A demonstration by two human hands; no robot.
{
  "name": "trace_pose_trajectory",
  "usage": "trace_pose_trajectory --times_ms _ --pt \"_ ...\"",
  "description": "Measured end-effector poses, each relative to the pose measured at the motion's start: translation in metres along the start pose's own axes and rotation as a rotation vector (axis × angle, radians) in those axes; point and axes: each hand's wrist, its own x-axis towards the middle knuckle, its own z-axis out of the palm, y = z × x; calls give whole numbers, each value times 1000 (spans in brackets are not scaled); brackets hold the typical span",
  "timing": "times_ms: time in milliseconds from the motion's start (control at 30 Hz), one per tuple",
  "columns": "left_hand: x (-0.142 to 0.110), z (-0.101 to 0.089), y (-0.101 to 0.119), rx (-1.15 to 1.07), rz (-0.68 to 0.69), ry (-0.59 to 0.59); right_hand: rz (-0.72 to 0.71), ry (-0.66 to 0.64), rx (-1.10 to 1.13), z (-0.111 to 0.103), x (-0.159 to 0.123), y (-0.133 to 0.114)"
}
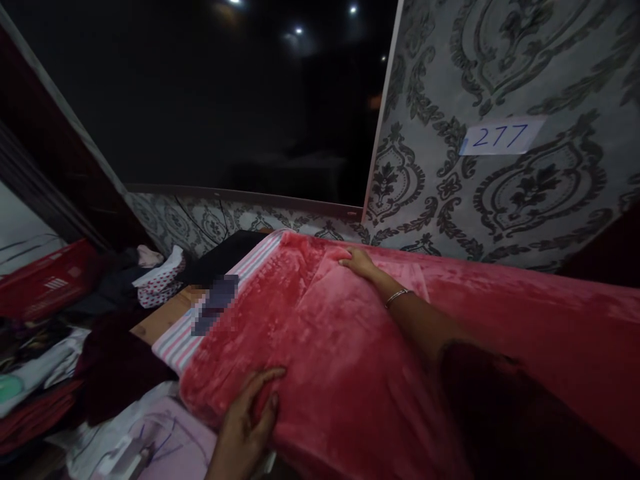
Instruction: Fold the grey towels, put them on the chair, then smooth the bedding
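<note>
A plush red blanket (340,333) lies folded over a striped pink, white and grey cloth (175,347) on a long surface. At the blanket's far side, my right hand (360,263), with a thin bangle on its wrist, has its fingers closed on a raised fold. My left hand (247,420) is at the near left edge, thumb and forefinger apart, against the plush; its other fingers are partly hidden. More of the red cover (540,333) stretches to the right.
A large dark television (225,100) hangs on the patterned wall (445,87), beside a paper marked 277 (503,136). At the left are a wooden board (160,319), piled clothes (110,360), a red bag (50,277) and a pale pink item (183,440). A blurred patch covers part of the striped cloth.
</note>
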Motion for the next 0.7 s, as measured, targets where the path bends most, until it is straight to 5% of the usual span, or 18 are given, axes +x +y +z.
trace_pose_trajectory --times_ms 133,267,467,700 --pt "4 -3 20 393 270 124 -29 -62 41 -7 15 1" --pt "5 28 47 652 551 73 -43 -116 44 -5 22 -6" --pt "-12 87 35 756 517 7 0 -122 -82 7 32 -7" --pt "-18 88 26 814 481 -17 15 -70 -154 17 25 -5"
